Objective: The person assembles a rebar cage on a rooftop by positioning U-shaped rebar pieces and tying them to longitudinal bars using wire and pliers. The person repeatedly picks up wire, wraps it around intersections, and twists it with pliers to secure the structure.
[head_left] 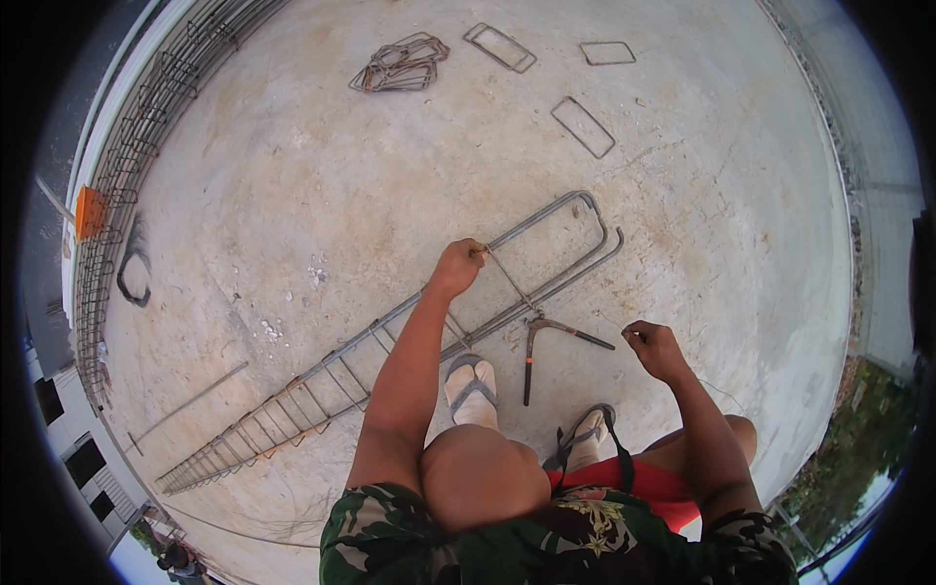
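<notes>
A long rebar cage point(374, 331) lies slantwise on the concrete, its hooked bar ends at the upper right. My left hand point(462, 267) is closed at the cage's far long bar, fingertips pinching the corner of a rebar stirrup point(509, 275). Against the near bars, at that stirrup's other end, rest the jaws of pincers point(529, 353) with dark, orange-banded handles spread apart; neither hand touches them. To the right of the pincers, my right hand point(654, 351) is raised and pinched on a thin tie wire point(721, 392), which trails faintly behind it.
Loose stirrups point(583, 127) and a heap of them point(402, 62) lie on the far floor. More rebar cages point(146, 127) line the left edge beside an orange object point(90, 213). A straight rod point(190, 404) lies at lower left. My sandalled feet point(472, 388) are close to the cage.
</notes>
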`<state>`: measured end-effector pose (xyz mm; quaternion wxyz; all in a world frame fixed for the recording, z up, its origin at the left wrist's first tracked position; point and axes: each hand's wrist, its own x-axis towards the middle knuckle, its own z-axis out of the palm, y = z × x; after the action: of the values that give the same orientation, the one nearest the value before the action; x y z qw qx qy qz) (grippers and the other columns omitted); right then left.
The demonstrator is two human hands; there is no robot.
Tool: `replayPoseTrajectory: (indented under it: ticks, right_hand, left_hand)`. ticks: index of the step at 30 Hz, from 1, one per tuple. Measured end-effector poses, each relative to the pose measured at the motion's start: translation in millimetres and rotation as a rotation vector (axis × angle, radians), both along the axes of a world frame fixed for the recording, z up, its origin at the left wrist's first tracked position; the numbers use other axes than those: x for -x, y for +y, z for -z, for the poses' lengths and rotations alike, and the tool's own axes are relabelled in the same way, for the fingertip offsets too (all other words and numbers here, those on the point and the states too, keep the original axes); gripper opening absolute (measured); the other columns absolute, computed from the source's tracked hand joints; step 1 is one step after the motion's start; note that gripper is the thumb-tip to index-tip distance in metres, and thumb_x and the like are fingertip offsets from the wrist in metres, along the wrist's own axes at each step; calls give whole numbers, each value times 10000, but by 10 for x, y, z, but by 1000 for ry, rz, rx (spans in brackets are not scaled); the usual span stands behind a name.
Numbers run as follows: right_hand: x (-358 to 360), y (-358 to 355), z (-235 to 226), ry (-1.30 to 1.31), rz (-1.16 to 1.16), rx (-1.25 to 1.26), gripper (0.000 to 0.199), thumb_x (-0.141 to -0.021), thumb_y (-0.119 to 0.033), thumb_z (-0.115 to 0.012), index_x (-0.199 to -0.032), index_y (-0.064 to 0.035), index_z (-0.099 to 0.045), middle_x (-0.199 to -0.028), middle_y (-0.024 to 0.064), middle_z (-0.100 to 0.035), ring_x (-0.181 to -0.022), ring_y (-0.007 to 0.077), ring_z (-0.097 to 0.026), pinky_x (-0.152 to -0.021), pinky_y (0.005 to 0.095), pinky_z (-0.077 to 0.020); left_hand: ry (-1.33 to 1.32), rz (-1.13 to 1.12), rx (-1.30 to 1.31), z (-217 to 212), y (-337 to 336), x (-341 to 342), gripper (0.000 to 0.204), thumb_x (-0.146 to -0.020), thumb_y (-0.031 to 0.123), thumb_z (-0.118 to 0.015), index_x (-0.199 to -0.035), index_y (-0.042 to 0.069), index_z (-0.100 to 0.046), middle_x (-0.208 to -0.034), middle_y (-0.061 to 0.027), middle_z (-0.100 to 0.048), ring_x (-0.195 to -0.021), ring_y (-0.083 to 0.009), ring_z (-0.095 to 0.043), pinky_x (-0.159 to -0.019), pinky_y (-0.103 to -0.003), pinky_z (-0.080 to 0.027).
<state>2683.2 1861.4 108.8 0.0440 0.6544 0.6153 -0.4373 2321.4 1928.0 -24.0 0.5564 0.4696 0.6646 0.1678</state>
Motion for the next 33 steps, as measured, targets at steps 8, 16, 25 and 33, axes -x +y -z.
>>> replayPoseTrajectory:
  ticks: [8,16,25,33]
  right_hand:
    - [847,125,447,177,3,-42,248,-829,-119,-519,-1018,-29,-653,-832,243,-638,-808,392,-624,-738,431,-492]
    - [1313,564,840,81,-12,-41,251,-827,-134,-524,-970,18,-664,-929,244,-644,-888,387,-618,-797,423,-481]
    - [1791,866,1175,440,237,194,301,-791,-108,-529,-1033,-5,-675,-847,190,-665,-727,238,-615,-697,318,-472]
    - [1935,916,1214,539,446,357,282,-779,-106,-583,-1022,6,-670,-716,70,-601,-614,118,-517,-551,259,-416]
  left_hand:
    - [-47,-48,95,6,72,-9,287,-846,256,-625,-849,-30,-643,-759,-97,-618,-695,-158,-538,-646,-311,-439]
    - [-160,-53,54,116,24,74,226,-834,184,-624,-864,-40,-635,-740,-83,-612,-650,-152,-523,-614,-307,-434]
    - [-250,-152,63,96,9,63,287,-817,143,-623,-1011,-68,-630,-779,-101,-633,-676,-155,-548,-632,-283,-451]
    - [-310,-159,143,38,58,83,370,-821,113,-625,-1153,-44,-585,-774,-91,-630,-688,-137,-557,-607,-266,-448]
